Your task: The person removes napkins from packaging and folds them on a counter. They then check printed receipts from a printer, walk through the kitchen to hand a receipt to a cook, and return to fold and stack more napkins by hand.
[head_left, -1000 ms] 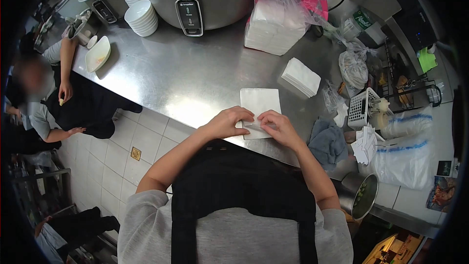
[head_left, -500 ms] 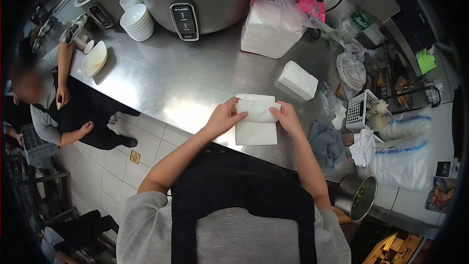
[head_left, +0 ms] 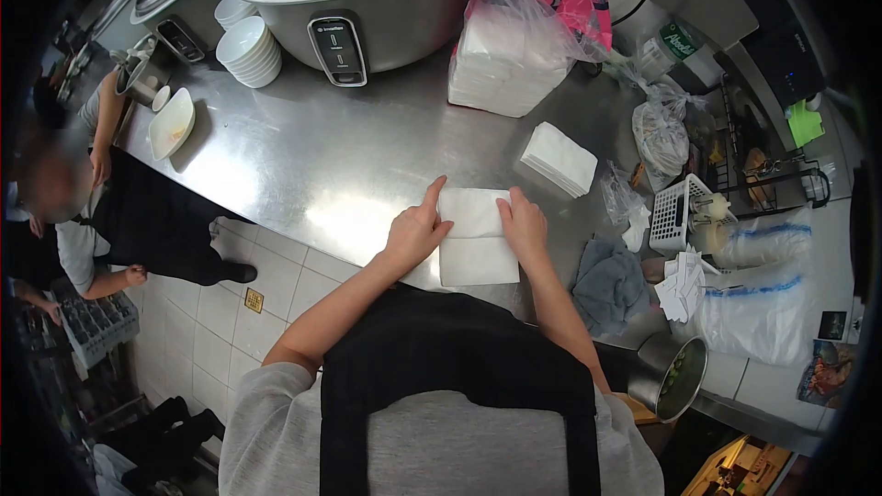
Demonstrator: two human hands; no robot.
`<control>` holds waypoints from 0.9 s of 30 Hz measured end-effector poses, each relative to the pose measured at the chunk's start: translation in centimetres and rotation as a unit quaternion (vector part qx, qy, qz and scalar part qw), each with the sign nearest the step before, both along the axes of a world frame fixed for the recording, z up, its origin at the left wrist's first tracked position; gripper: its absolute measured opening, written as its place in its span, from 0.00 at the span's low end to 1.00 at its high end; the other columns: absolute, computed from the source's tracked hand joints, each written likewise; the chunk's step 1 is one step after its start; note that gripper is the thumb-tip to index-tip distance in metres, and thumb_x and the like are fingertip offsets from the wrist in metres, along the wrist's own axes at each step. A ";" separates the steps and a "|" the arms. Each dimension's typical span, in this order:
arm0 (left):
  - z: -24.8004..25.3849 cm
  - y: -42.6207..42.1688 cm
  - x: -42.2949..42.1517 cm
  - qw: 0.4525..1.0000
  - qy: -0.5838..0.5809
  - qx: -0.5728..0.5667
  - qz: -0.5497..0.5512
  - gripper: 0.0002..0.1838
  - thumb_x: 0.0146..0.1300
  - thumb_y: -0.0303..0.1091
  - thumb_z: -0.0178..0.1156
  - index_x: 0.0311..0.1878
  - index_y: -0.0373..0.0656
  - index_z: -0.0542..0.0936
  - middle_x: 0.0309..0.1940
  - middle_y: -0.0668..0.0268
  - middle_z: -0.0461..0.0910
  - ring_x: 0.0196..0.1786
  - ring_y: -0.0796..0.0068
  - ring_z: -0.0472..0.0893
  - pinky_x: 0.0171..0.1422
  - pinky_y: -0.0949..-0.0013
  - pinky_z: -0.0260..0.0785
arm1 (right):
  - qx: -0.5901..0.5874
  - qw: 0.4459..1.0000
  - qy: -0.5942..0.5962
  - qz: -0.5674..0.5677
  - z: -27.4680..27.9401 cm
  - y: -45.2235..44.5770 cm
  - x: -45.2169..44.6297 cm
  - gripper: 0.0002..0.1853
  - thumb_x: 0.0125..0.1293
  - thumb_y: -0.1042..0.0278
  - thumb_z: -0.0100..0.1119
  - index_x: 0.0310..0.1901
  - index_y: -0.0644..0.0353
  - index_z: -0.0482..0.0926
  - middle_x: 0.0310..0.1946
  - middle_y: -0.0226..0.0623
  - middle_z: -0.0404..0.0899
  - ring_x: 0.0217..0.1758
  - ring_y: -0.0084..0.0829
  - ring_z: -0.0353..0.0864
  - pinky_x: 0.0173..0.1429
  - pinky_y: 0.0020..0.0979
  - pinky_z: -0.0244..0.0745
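A white paper napkin (head_left: 479, 260) lies on the steel counter in front of me, a horizontal crease across its middle. At its left edge is my left hand (head_left: 416, 231), index finger stretched past the top corner and thumb apart from it, touching the edge. My right hand (head_left: 525, 231) grips the napkin's upper right edge, thumb on top; its other fingers are partly hidden. Beyond the right hand sits a stack of folded napkins (head_left: 559, 161). Farther back stands a plastic-wrapped pack of napkins (head_left: 508, 64).
A large rice cooker (head_left: 404, 18), stacked white bowls (head_left: 250, 50) and an oval dish (head_left: 172, 124) stand on the counter (head_left: 367, 147). To the right are a grey cloth (head_left: 609, 287), a white basket (head_left: 675, 211) and a pot (head_left: 675, 377). A co-worker (head_left: 138, 211) stands left.
The napkin's upper part, pinched in both hands before, now lies flatter. My left index finger has straightened out along the edge. The co-worker's arms have shifted.
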State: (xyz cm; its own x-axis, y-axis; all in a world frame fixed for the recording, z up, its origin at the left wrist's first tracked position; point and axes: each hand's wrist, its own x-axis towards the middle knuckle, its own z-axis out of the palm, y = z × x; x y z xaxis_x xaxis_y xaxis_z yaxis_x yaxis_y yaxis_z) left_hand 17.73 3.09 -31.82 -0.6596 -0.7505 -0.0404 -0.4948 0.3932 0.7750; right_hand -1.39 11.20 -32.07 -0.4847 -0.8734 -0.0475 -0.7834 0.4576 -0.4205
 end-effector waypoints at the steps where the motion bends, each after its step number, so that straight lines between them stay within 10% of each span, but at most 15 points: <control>1: 0.1 -0.1 -0.1 1.000 0.000 0.001 -0.001 0.39 0.56 0.31 0.62 0.69 0.46 0.55 0.21 0.61 0.78 0.26 0.57 0.80 0.34 0.59 0.72 | 0.001 1.000 0.000 -0.001 -0.2 -0.1 0.0 0.14 0.65 0.58 0.52 0.40 0.62 0.71 0.30 0.54 0.79 0.35 0.57 0.78 0.40 0.53 0.70; 10: -1.2 -0.3 -3.1 0.945 0.076 -0.277 -0.156 0.26 0.58 0.29 0.58 0.61 0.37 0.68 0.60 0.51 0.68 0.62 0.54 0.69 0.61 0.58 0.67 | 0.006 1.000 0.016 0.010 0.1 -0.4 0.4 0.12 0.66 0.59 0.51 0.37 0.61 0.69 0.31 0.53 0.79 0.36 0.58 0.78 0.39 0.54 0.70; 13: -3.2 0.8 -5.1 0.954 -0.027 -0.246 -0.168 0.31 0.64 0.37 0.52 0.65 0.27 0.60 0.70 0.46 0.53 0.73 0.52 0.53 0.74 0.52 0.48 | -0.017 1.000 0.005 0.005 0.4 -0.4 0.0 0.12 0.66 0.59 0.52 0.36 0.61 0.69 0.30 0.52 0.80 0.35 0.58 0.78 0.38 0.54 0.70; 19: -2.7 1.4 -5.3 0.940 -0.100 -0.279 -0.170 0.40 0.65 0.52 0.47 0.70 0.29 0.54 0.72 0.47 0.49 0.76 0.55 0.48 0.76 0.53 0.41 | -0.155 0.987 0.019 0.026 2.6 2.6 1.4 0.14 0.64 0.62 0.53 0.47 0.61 0.74 0.43 0.50 0.79 0.51 0.50 0.77 0.53 0.46 0.70; 21: -2.8 1.3 -5.3 0.930 -0.129 -0.294 -0.181 0.41 0.64 0.54 0.47 0.70 0.29 0.53 0.72 0.47 0.48 0.76 0.55 0.48 0.76 0.52 0.40 | -0.135 0.970 -0.057 0.193 1.0 4.4 2.3 0.25 0.63 0.59 0.54 0.59 0.62 0.69 0.59 0.47 0.70 0.66 0.45 0.66 0.67 0.42 0.60; 27: -1.7 0.9 -4.0 0.902 -0.125 -0.338 -0.237 0.42 0.64 0.57 0.46 0.72 0.36 0.51 0.74 0.49 0.45 0.77 0.55 0.44 0.76 0.50 0.40 | -0.003 0.980 0.027 0.195 0.0 7.0 2.0 0.37 0.64 0.53 0.54 0.70 0.60 0.56 0.73 0.41 0.50 0.77 0.41 0.46 0.74 0.53 0.40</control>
